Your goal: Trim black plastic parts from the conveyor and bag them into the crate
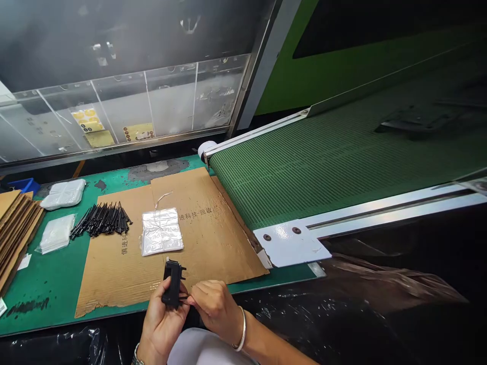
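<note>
My left hand (pixel 163 314) holds a small black plastic part (pixel 174 284), boxy with short prongs on its right side. Its fingers wrap the part from beneath and behind. My right hand (pixel 213 306) is closed in a pinch at the part's lower right, by a thin dark piece that sticks out there; whether that piece is separate from the part I cannot tell. Just beyond the hands, a stack of clear plastic bags (pixel 162 230) lies on a flat cardboard sheet (pixel 213 253). Left of the bags is a pile of thin black pins or rods (pixel 102 219).
Two more bag stacks, a nearer one (pixel 57 233) and a farther one (pixel 64 193), lie on the green table (pixel 34 284). Cardboard pieces (pixel 17 228) are piled at the left edge. A green conveyor belt (pixel 304 162) rises to the right, with a dark part (pixel 414 121) on it.
</note>
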A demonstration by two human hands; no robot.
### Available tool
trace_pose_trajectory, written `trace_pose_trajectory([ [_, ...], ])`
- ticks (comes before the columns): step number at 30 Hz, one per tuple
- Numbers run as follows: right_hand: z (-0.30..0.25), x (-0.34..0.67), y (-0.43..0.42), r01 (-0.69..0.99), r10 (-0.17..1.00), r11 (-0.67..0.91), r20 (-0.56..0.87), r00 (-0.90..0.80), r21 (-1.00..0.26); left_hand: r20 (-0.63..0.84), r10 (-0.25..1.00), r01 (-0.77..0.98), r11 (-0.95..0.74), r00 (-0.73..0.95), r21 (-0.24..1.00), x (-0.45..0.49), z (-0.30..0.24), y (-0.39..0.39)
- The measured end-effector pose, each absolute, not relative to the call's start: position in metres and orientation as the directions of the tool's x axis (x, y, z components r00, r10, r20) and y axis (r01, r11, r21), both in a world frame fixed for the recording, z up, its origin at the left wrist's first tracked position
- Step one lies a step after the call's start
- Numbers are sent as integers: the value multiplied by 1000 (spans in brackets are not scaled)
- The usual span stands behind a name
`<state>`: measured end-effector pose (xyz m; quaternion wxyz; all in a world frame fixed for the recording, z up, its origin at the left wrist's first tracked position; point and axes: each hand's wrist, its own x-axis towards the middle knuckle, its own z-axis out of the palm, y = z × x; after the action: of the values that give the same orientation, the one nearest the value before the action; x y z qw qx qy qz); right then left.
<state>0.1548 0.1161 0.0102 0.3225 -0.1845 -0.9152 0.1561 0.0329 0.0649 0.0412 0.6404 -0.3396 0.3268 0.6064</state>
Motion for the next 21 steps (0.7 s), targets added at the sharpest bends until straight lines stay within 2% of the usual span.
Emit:
trace_pose_trajectory([
  [3, 12, 157, 129, 272, 479, 861, 502, -720, -431, -853, 521, -999, 43, 47, -28, 34, 37, 58],
  [7, 7, 160, 145, 316, 569, 767, 364, -737, -559, -849, 509, -975, 219, 141, -30, 31, 26, 45],
  [11, 6, 164, 147, 220, 563, 675, 299, -771, -704, -772, 612, -948, 317, 168, 45, 24, 15, 35],
  [13, 11, 165, 142, 181, 535, 708, 351, -769, -682, -688, 699, -935, 344, 195, 84, 22, 12, 32],
  [15, 19, 165, 136, 124, 457, 784, 430, -779, -609, -637, 746, -921, 361, 193, 144, 21, 13, 32],
  [18, 31, 162, 130, 65, 335, 872, 495, -802, -485, -639, 755, -901, 369, 146, 229, 21, 16, 34],
  [21, 37, 162, 127, 82, 298, 907, 493, -817, -413, -635, 761, -886, 379, 134, 267, 22, 16, 35],
])
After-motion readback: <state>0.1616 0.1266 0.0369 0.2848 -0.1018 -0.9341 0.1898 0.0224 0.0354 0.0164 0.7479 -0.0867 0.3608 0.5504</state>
